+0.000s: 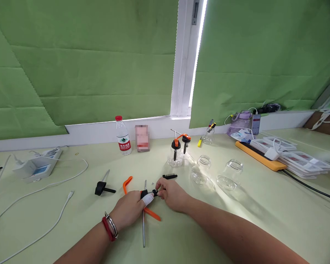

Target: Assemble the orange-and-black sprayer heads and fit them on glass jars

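Observation:
Near the front middle of the table, my left hand [132,206], its thumb wrapped in white, is closed around a black part [144,194] with a short metal shaft. My right hand [171,193] pinches the small black end piece [155,192] at that shaft's tip. Under my left hand lie a long metal rod [143,229] and an orange handle [152,214]. A curved orange piece [127,183] rests just beyond it. A black spring-like strip [169,176] lies past my right fingers. Farther left is a black cap with a metal rod [100,187].
Two glass jars [200,170] [230,175] stand right of my hands. Behind are jars with black-and-orange crank tops [176,146], a water bottle [123,136] and screwdrivers in a small jar [209,135]. White cables [57,183] cross the left; an orange power strip [260,156] lies right.

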A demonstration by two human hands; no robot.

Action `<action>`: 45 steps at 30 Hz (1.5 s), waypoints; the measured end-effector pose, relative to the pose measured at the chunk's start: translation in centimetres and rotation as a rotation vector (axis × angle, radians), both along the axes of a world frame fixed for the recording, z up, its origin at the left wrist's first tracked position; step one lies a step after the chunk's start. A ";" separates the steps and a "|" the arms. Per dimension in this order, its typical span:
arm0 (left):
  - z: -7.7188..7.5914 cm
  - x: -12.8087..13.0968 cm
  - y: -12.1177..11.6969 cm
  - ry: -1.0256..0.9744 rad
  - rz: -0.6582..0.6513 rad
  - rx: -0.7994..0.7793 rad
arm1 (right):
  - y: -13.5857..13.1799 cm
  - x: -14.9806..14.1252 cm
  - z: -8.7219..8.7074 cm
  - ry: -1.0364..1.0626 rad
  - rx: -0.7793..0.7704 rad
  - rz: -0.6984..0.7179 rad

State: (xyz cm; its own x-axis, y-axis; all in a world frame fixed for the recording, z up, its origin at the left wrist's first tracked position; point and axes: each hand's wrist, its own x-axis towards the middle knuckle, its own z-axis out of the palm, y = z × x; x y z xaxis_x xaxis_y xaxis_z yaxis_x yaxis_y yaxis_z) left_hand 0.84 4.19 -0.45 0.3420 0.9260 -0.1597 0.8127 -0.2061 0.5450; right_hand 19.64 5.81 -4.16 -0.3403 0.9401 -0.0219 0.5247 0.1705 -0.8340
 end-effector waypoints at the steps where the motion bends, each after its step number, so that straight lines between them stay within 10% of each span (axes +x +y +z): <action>1: 0.0 0.0 0.0 0.007 0.002 -0.017 | 0.0 0.0 0.0 0.005 0.001 -0.003; 35: -0.4 -1.0 -0.3 -0.139 0.120 -0.072 | -0.3 2.3 1.1 0.037 -0.042 -0.033; 45: 1.5 0.7 -3.7 -0.058 -0.280 0.106 | 0.9 5.0 1.5 -0.184 0.115 -0.244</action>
